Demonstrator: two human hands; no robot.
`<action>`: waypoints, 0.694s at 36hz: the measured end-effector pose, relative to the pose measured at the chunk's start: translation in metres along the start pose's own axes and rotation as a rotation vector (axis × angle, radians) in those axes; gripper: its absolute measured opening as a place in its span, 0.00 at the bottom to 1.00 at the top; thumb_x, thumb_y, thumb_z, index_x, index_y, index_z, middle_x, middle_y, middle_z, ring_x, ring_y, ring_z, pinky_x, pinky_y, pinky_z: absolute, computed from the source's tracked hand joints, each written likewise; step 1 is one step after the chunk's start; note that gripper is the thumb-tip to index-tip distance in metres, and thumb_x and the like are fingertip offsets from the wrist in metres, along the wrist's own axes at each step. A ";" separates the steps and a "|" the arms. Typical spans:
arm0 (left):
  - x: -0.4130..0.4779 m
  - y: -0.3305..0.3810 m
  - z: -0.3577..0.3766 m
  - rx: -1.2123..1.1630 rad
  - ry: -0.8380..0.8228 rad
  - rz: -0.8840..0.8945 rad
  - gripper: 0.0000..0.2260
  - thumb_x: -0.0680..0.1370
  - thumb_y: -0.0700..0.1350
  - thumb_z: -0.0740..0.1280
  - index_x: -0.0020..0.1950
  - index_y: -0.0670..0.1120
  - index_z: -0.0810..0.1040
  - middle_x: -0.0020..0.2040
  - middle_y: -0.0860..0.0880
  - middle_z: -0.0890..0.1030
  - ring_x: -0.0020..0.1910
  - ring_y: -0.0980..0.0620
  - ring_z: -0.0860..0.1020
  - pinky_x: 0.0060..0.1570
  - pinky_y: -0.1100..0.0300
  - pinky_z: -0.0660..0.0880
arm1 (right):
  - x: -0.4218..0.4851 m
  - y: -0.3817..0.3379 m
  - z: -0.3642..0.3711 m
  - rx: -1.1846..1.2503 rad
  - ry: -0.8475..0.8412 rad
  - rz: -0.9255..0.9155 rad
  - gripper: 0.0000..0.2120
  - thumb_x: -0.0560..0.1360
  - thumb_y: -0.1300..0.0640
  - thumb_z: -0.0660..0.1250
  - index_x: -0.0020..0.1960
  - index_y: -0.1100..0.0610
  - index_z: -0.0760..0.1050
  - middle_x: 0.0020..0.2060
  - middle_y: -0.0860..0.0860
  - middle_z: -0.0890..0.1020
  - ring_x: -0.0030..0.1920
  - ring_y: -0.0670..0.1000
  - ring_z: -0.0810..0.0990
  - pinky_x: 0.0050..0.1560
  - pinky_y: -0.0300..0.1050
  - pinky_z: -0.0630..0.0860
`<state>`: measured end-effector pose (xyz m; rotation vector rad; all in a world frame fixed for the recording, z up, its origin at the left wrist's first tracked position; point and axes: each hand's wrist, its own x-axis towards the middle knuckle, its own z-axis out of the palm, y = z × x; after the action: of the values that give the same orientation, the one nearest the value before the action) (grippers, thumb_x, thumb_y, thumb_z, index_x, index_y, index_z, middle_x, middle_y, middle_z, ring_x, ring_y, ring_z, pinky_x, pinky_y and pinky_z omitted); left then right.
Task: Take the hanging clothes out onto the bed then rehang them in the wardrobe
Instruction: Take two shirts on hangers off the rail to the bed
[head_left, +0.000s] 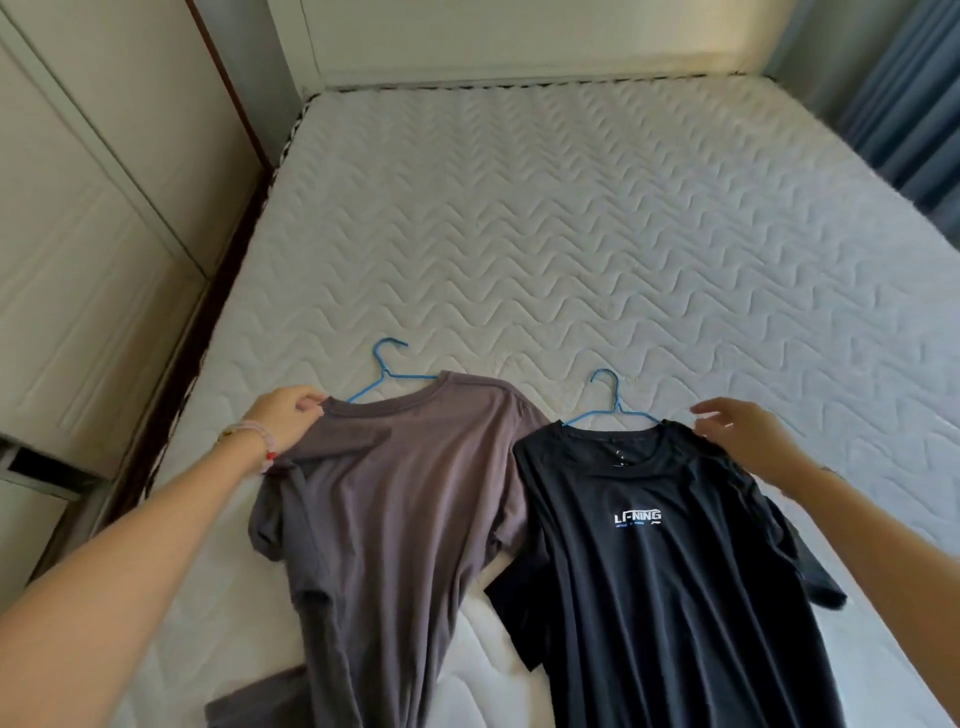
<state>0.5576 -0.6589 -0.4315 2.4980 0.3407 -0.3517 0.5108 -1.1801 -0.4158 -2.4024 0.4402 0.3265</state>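
Two T-shirts lie flat on the white quilted mattress (571, 234), each on a blue hanger. The brown-grey T-shirt (395, 499) is on the left, its hanger hook (387, 358) pointing away from me. The black T-shirt (654, 571) with white lettering lies to its right, on its own blue hanger (613, 397). My left hand (285, 421) pinches the left shoulder of the brown-grey shirt. My right hand (748, 436) hovers with fingers spread just above the right shoulder of the black shirt, holding nothing.
A cream wardrobe (88, 249) with panelled doors runs along the left side of the bed. A pale headboard (519, 41) stands at the far end. Blue curtains (914, 104) hang at the far right.
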 end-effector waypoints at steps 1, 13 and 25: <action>-0.018 0.006 -0.008 -0.062 0.018 0.005 0.12 0.76 0.37 0.64 0.58 0.39 0.79 0.53 0.40 0.82 0.53 0.43 0.79 0.56 0.56 0.73 | -0.021 -0.009 -0.007 0.057 0.009 -0.004 0.09 0.75 0.58 0.64 0.54 0.55 0.78 0.45 0.55 0.83 0.48 0.56 0.80 0.50 0.47 0.73; -0.274 0.022 0.014 -0.710 0.001 -0.098 0.10 0.79 0.37 0.59 0.44 0.47 0.77 0.39 0.46 0.79 0.36 0.51 0.77 0.37 0.61 0.70 | -0.246 -0.015 0.006 0.529 -0.096 0.108 0.08 0.77 0.59 0.61 0.48 0.59 0.79 0.38 0.57 0.81 0.39 0.54 0.80 0.42 0.42 0.74; -0.509 -0.046 0.134 -0.839 -0.140 -0.469 0.08 0.81 0.41 0.58 0.47 0.46 0.77 0.40 0.48 0.80 0.37 0.52 0.78 0.36 0.61 0.71 | -0.414 0.106 0.082 0.454 -0.394 0.382 0.09 0.78 0.57 0.61 0.51 0.56 0.79 0.46 0.56 0.84 0.49 0.55 0.82 0.48 0.47 0.78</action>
<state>0.0454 -0.7836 -0.3965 1.5505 0.8240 -0.4474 0.0820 -1.1091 -0.3964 -1.7518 0.7020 0.7638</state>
